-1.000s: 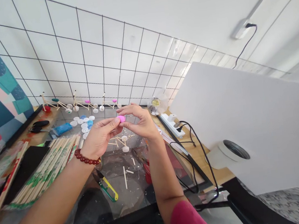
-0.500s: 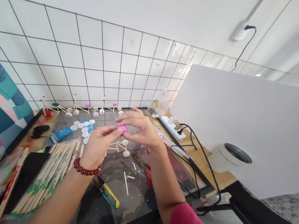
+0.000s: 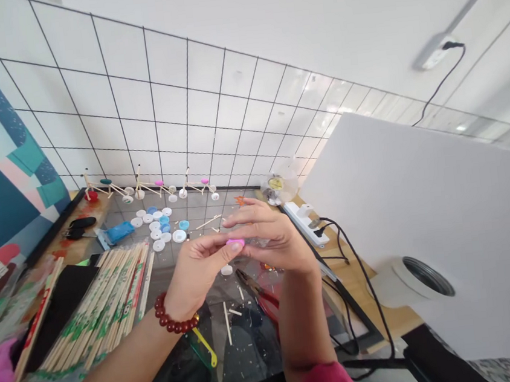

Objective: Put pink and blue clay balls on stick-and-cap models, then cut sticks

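Observation:
A small pink lump (image 3: 235,241), which looks like modelling clay, is held over the table between my hands. My left hand (image 3: 198,268) is closed on it, with the thumb pressing from the near side. The thumb and bent fingers of my right hand (image 3: 274,235) close on its right side, the other fingertips fanned above. Below the hands a white wheel (image 3: 227,270) of a stick model shows, the rest mostly covered. Pliers with red handles (image 3: 256,288) and a yellow-and-green cutter (image 3: 205,345) lie nearer me, beside cut stick pieces (image 3: 227,323).
Along the back stand several stick tricycles (image 3: 145,186) with coloured seats. White and blue bottle caps (image 3: 155,226) lie behind my left hand. Wrapped chopsticks (image 3: 98,305) spread at left. A power strip (image 3: 304,223) with black cables runs along the right, near a white round container (image 3: 401,285).
The view has shifted, so the hands appear lower and further right. My right fingers have closed in around the pink lump, and the stick model below is more hidden.

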`<state>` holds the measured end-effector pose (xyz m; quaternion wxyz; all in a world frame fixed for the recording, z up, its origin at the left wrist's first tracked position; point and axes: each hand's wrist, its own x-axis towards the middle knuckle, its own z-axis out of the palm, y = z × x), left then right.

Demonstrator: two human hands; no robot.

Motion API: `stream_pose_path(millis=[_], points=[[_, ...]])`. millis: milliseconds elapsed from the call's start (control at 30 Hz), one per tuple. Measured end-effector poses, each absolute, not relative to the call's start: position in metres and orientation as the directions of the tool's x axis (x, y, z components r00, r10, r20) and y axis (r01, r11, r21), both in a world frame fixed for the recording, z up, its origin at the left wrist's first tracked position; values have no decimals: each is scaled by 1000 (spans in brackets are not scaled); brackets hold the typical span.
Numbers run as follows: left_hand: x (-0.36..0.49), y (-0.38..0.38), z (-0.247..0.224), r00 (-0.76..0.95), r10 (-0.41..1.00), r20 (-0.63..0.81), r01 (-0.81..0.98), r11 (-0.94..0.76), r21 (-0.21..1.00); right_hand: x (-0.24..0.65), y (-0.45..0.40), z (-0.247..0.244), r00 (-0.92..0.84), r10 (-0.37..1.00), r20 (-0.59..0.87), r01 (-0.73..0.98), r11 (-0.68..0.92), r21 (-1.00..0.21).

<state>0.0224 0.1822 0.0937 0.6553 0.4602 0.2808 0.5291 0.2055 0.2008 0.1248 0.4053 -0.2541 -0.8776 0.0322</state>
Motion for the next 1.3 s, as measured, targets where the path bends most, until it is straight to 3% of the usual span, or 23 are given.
stream_pose_path(millis=[267,700,933,1133,1300], points=[[20,177,96,328,933,149,-425,4,905,197,182,137,-570,448,689,498,855,-145],[14,175,106,304,938,168,-465,-8,885,189,176,140,-560,423,712,517,850,-98],[11,182,106,317,936,154,-480,18,877,185,181,136,-545,431,719,514,849,-119],[7,193,102,396,918,-14,-561,254,788,192,186,136,-485,475,734,524,830,-191],[3,193,107,435,900,-21,-511,266,817,199,192,133,-456,454,766,462,856,-232]])
